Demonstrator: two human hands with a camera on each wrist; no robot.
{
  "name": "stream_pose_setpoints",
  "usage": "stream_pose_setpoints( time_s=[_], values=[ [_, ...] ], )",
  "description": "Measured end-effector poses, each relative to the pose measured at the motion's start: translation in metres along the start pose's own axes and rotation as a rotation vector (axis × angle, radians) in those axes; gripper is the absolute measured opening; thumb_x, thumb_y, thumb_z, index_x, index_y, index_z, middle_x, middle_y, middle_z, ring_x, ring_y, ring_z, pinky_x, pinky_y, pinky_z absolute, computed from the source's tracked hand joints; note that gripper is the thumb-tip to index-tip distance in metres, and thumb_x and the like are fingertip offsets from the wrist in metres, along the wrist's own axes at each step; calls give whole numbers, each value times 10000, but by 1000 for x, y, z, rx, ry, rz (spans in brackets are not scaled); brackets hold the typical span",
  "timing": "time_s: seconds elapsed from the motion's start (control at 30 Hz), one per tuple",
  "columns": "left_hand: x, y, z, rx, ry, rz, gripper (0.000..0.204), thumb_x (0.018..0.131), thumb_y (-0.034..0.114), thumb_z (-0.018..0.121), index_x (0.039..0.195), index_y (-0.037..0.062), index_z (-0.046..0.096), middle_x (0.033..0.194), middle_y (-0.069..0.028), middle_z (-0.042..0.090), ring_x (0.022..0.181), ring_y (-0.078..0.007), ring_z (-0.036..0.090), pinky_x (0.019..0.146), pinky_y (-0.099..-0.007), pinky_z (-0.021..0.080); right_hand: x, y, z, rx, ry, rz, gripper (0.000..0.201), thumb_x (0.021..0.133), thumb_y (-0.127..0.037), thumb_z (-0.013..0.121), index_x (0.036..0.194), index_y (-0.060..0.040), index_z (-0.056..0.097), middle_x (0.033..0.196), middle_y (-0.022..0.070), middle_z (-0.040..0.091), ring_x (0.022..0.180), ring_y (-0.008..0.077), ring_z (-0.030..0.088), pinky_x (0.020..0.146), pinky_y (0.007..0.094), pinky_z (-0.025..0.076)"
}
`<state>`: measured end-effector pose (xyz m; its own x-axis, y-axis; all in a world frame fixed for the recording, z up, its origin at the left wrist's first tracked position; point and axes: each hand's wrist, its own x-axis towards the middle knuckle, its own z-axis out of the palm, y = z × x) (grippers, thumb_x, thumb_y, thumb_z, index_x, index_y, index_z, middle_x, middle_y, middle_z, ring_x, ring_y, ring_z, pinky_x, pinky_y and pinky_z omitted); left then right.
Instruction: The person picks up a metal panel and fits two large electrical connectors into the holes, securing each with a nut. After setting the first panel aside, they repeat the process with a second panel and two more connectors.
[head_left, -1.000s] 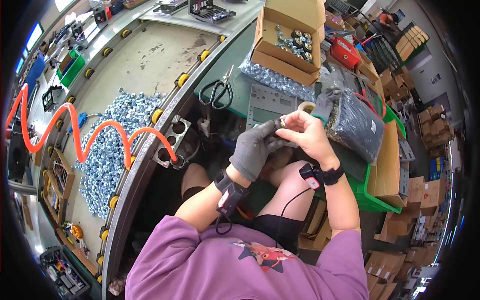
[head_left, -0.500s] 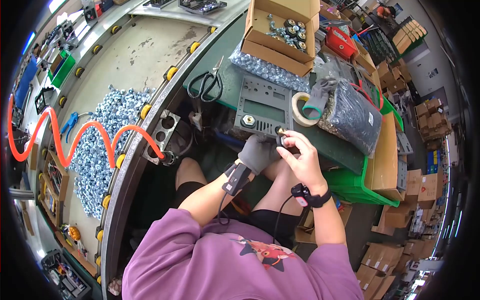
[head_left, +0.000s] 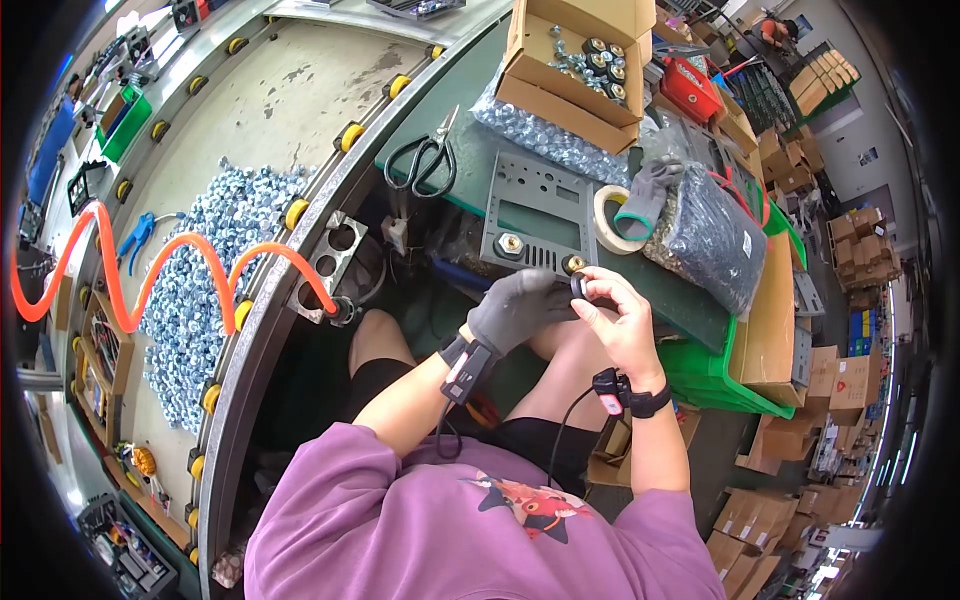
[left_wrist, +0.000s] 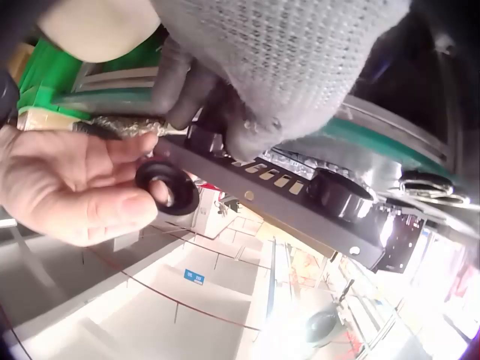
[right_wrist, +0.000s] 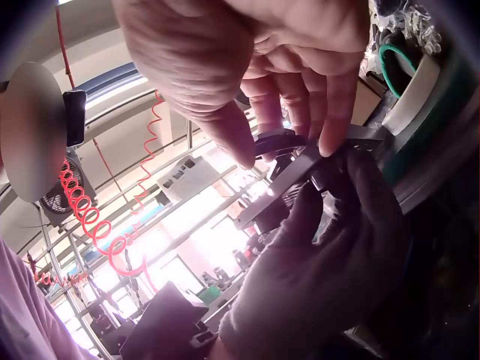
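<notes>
A grey metal panel (head_left: pixel 540 215) with cut-outs lies at the green table's front edge, a hex-nut fitting (head_left: pixel 510 245) at its near left corner and a brass-centred fitting (head_left: pixel 573 264) at its near right corner. My gloved left hand (head_left: pixel 515 310) reaches under that right corner; in the left wrist view its curled fingers grip a black round part (left_wrist: pixel 204 139) against the panel's underside. Just beside it, my bare right hand (head_left: pixel 622 322) pinches a black ring (left_wrist: pixel 169 187) between thumb and fingers, apart from the panel in the left wrist view.
Tape (head_left: pixel 612 220), a loose grey glove (head_left: pixel 648 198) and a bagged bundle (head_left: pixel 710 240) lie right of the panel. Scissors (head_left: pixel 420 165) lie left. Behind stands an open carton (head_left: pixel 570 105) of fittings. Left, a metal-edged bench holds many small metal parts (head_left: pixel 215 260) beneath a coiled orange hose (head_left: pixel 205 250).
The brass-centred fitting, earlier between my hands, now sits at the panel's corner. My left hand has moved beneath that corner. The panel, hidden partly by my hands at first, shows more fully.
</notes>
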<state>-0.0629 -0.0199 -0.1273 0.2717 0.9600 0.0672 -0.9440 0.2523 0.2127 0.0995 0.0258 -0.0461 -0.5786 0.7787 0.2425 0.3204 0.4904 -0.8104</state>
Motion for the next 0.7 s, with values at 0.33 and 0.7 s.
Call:
stream_pose_setpoints(
  time_s=[0.33, 0.7],
  values=[
    [10, -18, 0, 258, 303, 67, 241, 928, 203, 482, 1016, 12, 600, 998, -121, 646, 938, -228, 645, 868, -384, 516, 25, -12, 1, -420, 55, -96, 162, 762, -76, 732, 893, -14, 658, 1039, 114, 671, 867, 258, 643, 770, 329, 519],
    [-1, -18, 24, 327, 320, 115, 241, 928, 175, 523, 1092, 26, 620, 1012, -86, 666, 895, -171, 649, 843, -317, 517, 30, -35, -7, -508, 11, -296, 194, 737, -27, 711, 924, -29, 660, 901, 79, 672, 840, 256, 626, 780, 339, 506]
  ],
)
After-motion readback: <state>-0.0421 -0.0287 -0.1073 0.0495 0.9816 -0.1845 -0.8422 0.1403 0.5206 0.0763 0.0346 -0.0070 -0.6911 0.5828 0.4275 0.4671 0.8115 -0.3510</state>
